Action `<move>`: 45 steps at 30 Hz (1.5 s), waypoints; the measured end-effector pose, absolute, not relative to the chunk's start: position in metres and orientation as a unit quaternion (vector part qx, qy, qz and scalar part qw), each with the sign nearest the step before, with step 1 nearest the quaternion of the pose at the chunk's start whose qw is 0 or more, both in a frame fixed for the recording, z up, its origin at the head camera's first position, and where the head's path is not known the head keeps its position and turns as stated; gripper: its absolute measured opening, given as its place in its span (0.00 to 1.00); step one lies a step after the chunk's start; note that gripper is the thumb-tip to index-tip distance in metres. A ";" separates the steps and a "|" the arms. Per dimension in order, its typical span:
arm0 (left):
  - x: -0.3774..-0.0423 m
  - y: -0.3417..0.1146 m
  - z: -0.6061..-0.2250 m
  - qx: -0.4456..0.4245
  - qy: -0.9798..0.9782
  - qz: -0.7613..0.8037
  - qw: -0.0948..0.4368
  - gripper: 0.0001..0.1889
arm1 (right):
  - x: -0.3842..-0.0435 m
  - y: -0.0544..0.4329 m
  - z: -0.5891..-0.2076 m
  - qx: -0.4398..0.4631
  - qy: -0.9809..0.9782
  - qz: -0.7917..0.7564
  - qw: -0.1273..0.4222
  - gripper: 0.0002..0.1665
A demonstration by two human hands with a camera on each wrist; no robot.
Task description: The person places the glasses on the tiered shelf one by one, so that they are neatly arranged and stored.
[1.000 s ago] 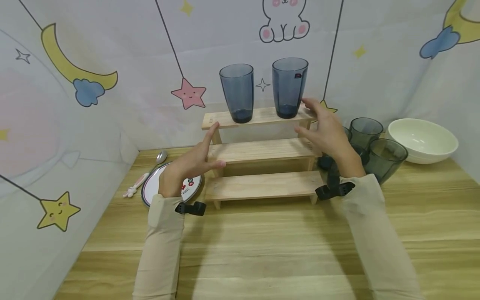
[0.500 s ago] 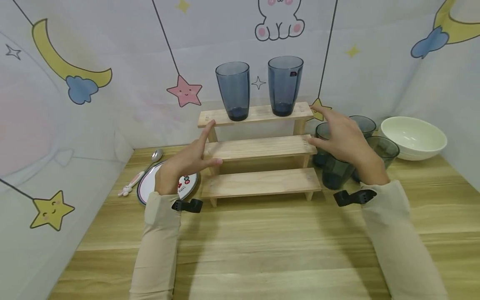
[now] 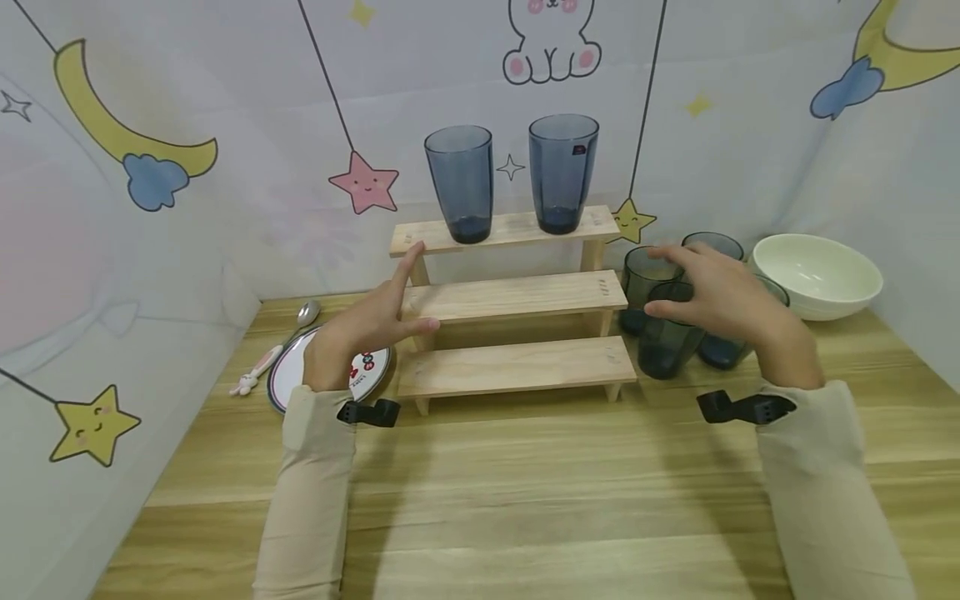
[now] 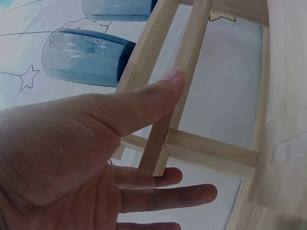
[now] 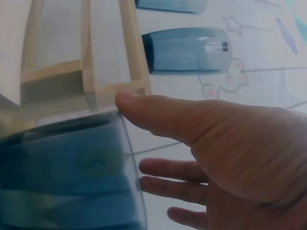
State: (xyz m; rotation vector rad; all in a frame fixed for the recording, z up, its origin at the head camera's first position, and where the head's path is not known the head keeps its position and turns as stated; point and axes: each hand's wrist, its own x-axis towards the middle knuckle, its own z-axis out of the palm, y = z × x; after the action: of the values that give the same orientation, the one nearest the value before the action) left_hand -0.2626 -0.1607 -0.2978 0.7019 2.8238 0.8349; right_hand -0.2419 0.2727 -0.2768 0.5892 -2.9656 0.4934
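A three-tier wooden rack [image 3: 517, 296] stands on the table, with two blue drinking glasses [image 3: 460, 179] [image 3: 562, 171] upright on its top board. At the rack's left end is my left hand [image 3: 367, 321], fingers straight. In the left wrist view its thumb [image 4: 158, 98] lies over a rack board while the other fingers extend past the board's end. My right hand [image 3: 735, 296] is over a group of several dark tinted glasses [image 3: 663, 346] right of the rack, thumb and fingers spread and holding nothing. The right wrist view shows a glass [image 5: 62, 167] close below the thumb.
Behind the right-hand glasses sits a pale green bowl [image 3: 817, 275]. Left of the rack lie a patterned plate [image 3: 288, 371], partly hidden by my left hand, and a spoon [image 3: 307, 314] with a rabbit handle. A printed cloth wall [image 3: 285, 208] closes off the back.
My right hand has moved right, from beside the right blue glass on the top board to over the dark glasses. The left hand stays at the rack's left end.
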 end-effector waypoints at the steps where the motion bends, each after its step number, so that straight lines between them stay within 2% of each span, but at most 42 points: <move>1: -0.262 -0.161 -0.298 0.232 0.932 0.273 0.056 0.56 | -0.241 0.274 -0.276 0.196 -0.967 0.160 0.037 0.44; 11: -0.262 -0.162 -0.298 0.234 0.930 0.277 0.056 0.56 | -0.237 0.289 -0.275 0.231 -0.962 0.143 -0.009 0.42; 20: -0.263 -0.162 -0.297 0.232 0.931 0.275 0.060 0.56 | -0.236 0.290 -0.277 0.220 -0.962 0.150 -0.060 0.47; 30: -0.264 -0.162 -0.298 0.231 0.931 0.276 0.062 0.57 | -0.240 0.291 -0.280 0.225 -0.957 0.158 -0.092 0.48; 45: -0.266 -0.163 -0.301 0.231 0.931 0.276 0.063 0.56 | -0.241 0.292 -0.282 0.232 -0.954 0.161 -0.097 0.48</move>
State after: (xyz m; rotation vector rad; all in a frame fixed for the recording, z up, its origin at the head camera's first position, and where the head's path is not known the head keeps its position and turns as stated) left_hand -0.2662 -0.1625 -0.3010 0.6988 2.8114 0.8338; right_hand -0.2411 0.2918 -0.2822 0.7790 -3.1986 0.5409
